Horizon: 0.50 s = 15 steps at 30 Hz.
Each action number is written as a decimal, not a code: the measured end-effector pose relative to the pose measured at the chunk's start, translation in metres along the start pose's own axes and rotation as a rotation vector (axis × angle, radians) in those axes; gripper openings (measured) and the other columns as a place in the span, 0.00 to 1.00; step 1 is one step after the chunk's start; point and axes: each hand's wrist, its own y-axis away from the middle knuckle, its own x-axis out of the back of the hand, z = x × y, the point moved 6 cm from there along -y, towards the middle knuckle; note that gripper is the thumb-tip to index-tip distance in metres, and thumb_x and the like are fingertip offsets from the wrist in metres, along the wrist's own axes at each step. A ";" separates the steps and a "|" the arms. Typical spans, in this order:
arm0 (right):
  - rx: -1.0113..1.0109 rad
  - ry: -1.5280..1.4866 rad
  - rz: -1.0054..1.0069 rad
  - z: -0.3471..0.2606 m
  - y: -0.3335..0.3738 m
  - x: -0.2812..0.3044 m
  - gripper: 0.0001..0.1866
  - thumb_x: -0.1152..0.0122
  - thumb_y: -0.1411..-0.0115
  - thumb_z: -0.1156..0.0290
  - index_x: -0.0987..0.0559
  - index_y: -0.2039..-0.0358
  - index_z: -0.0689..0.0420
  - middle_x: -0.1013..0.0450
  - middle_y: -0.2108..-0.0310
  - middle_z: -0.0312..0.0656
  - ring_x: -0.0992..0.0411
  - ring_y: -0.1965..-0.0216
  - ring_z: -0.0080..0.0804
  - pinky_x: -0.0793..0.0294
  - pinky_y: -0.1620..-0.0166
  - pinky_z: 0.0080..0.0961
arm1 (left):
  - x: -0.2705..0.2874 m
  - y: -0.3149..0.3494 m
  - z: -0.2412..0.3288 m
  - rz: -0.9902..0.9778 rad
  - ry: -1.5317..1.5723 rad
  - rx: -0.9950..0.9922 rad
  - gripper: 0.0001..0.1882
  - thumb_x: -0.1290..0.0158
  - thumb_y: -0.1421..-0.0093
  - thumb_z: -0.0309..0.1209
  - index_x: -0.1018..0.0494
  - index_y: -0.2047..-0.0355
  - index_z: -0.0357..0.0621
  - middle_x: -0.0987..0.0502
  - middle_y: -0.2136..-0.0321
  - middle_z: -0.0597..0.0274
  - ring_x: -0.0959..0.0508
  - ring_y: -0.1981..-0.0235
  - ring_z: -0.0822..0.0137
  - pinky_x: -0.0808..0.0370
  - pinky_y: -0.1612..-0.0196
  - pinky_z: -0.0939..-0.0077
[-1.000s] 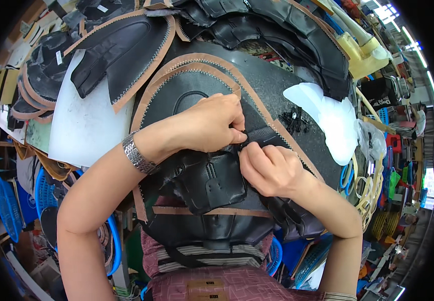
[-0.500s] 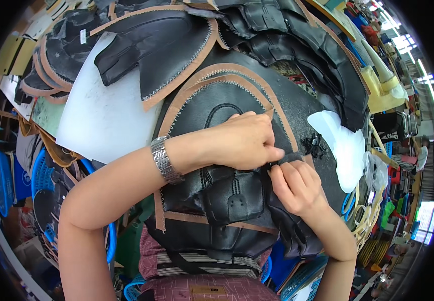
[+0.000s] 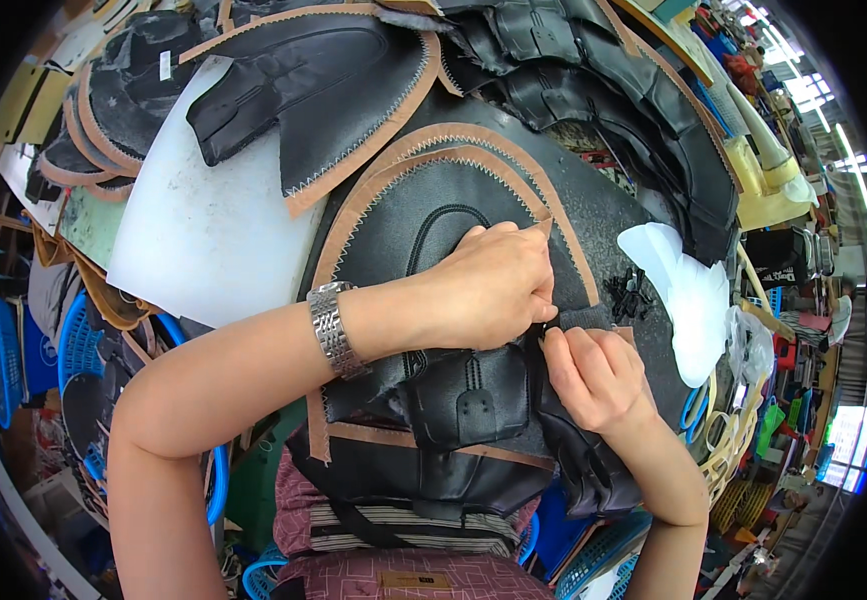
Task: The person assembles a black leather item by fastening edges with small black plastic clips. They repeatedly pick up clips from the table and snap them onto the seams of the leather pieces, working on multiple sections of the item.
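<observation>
A: Where do the hands sit?

B: Both meet at the right edge of the black leather panel (image 3: 433, 250) with the tan zigzag-stitched border, which lies on the lap and the bench edge at the centre of the view. The left hand (image 3: 488, 285), with a metal watch (image 3: 331, 328) on its wrist, is closed in a pinch on that edge. The right hand (image 3: 593, 375), at five o'clock from it, pinches a small dark strip (image 3: 583, 318) against the same spot.

A: How would you do this well?

B: I'd judge it best to keep the fingertips close together, hold the edge taut and flat, and work in short stretches so the strip stays lined up with the border.

A: Anything crowding them?

B: A white plastic sheet (image 3: 203, 220) lies at ten o'clock, another stitched panel (image 3: 333, 90) at eleven, stacked black leather pieces (image 3: 613, 90) at one. A white moulded piece (image 3: 688, 295) at three, with small black bits (image 3: 631, 292) beside it, sits nearest the right hand.
</observation>
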 end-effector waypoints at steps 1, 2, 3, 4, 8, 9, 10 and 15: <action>-0.001 0.003 0.001 0.000 0.000 0.000 0.11 0.40 0.58 0.76 0.23 0.71 0.62 0.31 0.74 0.38 0.33 0.78 0.25 0.34 0.77 0.17 | 0.000 0.000 0.000 0.002 -0.001 -0.004 0.10 0.46 0.46 0.33 0.25 0.76 0.38 0.30 0.66 0.54 0.31 0.58 0.55 0.36 0.54 0.64; -0.003 0.007 0.001 0.000 0.001 -0.001 0.11 0.40 0.58 0.76 0.23 0.71 0.62 0.31 0.74 0.38 0.33 0.78 0.25 0.34 0.77 0.17 | 0.000 0.000 0.000 -0.004 0.001 0.001 0.10 0.46 0.46 0.33 0.25 0.76 0.38 0.30 0.66 0.54 0.31 0.58 0.55 0.36 0.54 0.64; -0.002 0.008 0.002 0.000 0.001 -0.001 0.11 0.40 0.58 0.76 0.23 0.71 0.62 0.31 0.74 0.37 0.33 0.78 0.25 0.34 0.77 0.17 | 0.000 0.000 0.000 -0.010 0.003 0.007 0.10 0.46 0.46 0.33 0.25 0.76 0.38 0.30 0.66 0.54 0.31 0.58 0.55 0.36 0.54 0.64; 0.000 0.009 0.002 0.001 0.001 0.000 0.11 0.40 0.58 0.76 0.23 0.71 0.62 0.31 0.74 0.37 0.33 0.78 0.25 0.34 0.77 0.16 | 0.000 0.000 0.000 -0.016 0.006 0.013 0.10 0.46 0.46 0.33 0.24 0.76 0.38 0.30 0.66 0.55 0.31 0.58 0.55 0.35 0.53 0.64; -0.005 0.003 0.007 0.001 0.000 0.000 0.11 0.40 0.58 0.76 0.23 0.70 0.62 0.32 0.75 0.37 0.33 0.78 0.25 0.35 0.77 0.16 | 0.001 0.001 -0.001 -0.004 0.012 0.015 0.10 0.46 0.46 0.33 0.24 0.75 0.38 0.29 0.65 0.55 0.31 0.58 0.55 0.35 0.53 0.65; -0.006 0.000 0.014 0.001 0.000 0.000 0.11 0.40 0.58 0.76 0.23 0.70 0.62 0.32 0.75 0.37 0.33 0.78 0.24 0.35 0.77 0.16 | 0.001 0.001 -0.001 -0.011 0.013 0.018 0.10 0.46 0.46 0.33 0.24 0.74 0.38 0.29 0.65 0.55 0.31 0.58 0.55 0.35 0.53 0.65; -0.007 -0.004 0.021 0.001 0.000 0.000 0.11 0.40 0.59 0.76 0.23 0.70 0.62 0.32 0.75 0.37 0.33 0.79 0.24 0.35 0.77 0.16 | 0.001 0.000 -0.001 -0.017 0.014 0.021 0.10 0.47 0.45 0.33 0.24 0.74 0.38 0.29 0.65 0.55 0.31 0.58 0.55 0.35 0.53 0.65; -0.010 -0.010 0.040 0.001 -0.001 0.000 0.11 0.41 0.59 0.76 0.23 0.71 0.62 0.32 0.75 0.37 0.34 0.79 0.24 0.35 0.78 0.15 | 0.003 0.002 0.000 -0.011 0.026 0.011 0.10 0.47 0.45 0.33 0.24 0.74 0.37 0.29 0.65 0.54 0.31 0.58 0.55 0.35 0.53 0.65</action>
